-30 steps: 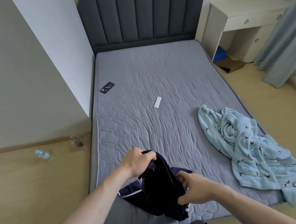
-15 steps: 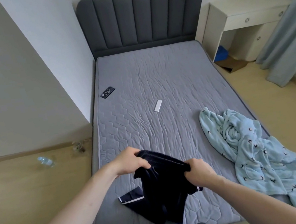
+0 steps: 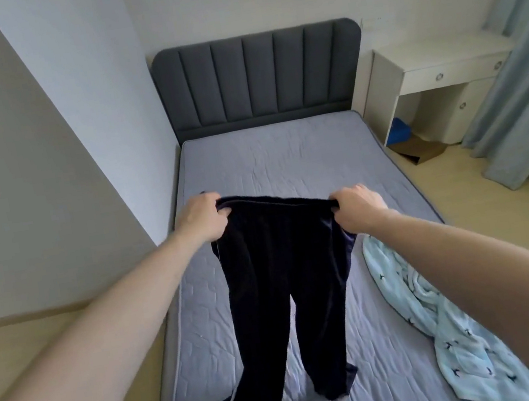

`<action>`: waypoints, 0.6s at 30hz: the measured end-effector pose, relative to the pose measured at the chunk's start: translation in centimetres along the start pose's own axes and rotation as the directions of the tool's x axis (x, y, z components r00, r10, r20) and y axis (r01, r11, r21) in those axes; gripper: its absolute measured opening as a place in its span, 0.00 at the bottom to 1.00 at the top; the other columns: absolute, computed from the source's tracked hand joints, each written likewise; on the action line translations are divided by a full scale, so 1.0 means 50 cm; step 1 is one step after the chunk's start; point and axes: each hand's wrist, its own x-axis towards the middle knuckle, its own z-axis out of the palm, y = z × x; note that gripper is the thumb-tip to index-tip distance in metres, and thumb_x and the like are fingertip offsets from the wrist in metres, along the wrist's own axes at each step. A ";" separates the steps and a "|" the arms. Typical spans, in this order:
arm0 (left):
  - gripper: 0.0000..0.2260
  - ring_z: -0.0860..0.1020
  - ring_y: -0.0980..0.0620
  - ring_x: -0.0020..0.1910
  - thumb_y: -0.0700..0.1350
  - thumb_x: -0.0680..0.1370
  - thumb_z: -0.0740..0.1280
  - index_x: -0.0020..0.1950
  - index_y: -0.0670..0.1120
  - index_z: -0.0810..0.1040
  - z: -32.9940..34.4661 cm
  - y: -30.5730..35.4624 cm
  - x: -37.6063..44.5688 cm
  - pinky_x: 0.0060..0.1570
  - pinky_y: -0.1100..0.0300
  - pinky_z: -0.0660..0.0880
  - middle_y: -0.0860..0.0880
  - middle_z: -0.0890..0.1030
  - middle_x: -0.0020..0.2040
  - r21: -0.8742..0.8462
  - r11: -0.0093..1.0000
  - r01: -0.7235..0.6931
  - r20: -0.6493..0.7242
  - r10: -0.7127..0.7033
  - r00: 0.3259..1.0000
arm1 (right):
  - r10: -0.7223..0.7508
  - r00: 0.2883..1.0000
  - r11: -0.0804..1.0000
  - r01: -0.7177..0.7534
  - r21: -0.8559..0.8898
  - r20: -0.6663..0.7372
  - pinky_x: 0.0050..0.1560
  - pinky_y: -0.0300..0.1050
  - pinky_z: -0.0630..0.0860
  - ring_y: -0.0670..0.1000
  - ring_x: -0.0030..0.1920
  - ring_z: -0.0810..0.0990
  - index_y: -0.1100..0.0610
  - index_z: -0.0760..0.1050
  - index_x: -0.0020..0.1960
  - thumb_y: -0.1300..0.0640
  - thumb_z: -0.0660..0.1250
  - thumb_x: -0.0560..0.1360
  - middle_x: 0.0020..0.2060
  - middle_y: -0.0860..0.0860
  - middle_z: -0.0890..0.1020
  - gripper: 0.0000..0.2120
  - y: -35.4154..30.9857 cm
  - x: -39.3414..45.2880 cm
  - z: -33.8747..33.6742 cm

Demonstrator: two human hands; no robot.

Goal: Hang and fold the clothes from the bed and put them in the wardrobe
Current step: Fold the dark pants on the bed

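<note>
Navy track trousers (image 3: 284, 287) hang over the grey mattress (image 3: 283, 155), waistband pinched by the left hand (image 3: 200, 222) and right hand (image 3: 358, 208), held apart. Cuffs dragging on the quilting may twist a fold; the pale-blue printed garment (image 3: 448, 320) crowds the right side. A white desk (image 3: 436, 69) stands by the curtain (image 3: 517, 56).
</note>
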 end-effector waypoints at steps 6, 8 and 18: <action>0.13 0.78 0.38 0.56 0.49 0.82 0.66 0.61 0.41 0.78 -0.266 0.108 0.127 0.52 0.53 0.73 0.39 0.81 0.58 -0.212 0.970 -0.115 -0.387 0.025 0.922 | -0.048 0.906 0.992 0.094 0.088 -0.420 0.43 0.48 0.72 0.60 0.45 0.78 0.52 0.82 0.52 0.62 0.62 0.76 0.43 0.53 0.82 0.12 -0.068 0.103 -0.298; 0.13 0.77 0.40 0.53 0.48 0.82 0.67 0.59 0.39 0.77 -0.344 0.132 0.135 0.48 0.56 0.69 0.39 0.79 0.57 -0.227 0.954 -0.196 -0.474 0.068 0.878 | -0.072 0.847 0.984 0.148 0.104 -0.527 0.44 0.49 0.74 0.62 0.45 0.79 0.52 0.82 0.55 0.62 0.60 0.76 0.45 0.55 0.83 0.15 -0.085 0.108 -0.379; 0.08 0.73 0.50 0.42 0.46 0.80 0.69 0.51 0.42 0.77 -0.462 0.158 0.079 0.38 0.71 0.66 0.46 0.73 0.50 -0.162 0.899 -0.407 -0.631 0.222 0.744 | -0.178 0.683 0.943 0.325 0.077 -0.709 0.56 0.56 0.78 0.62 0.54 0.80 0.53 0.83 0.57 0.63 0.59 0.74 0.54 0.55 0.85 0.18 -0.114 0.065 -0.503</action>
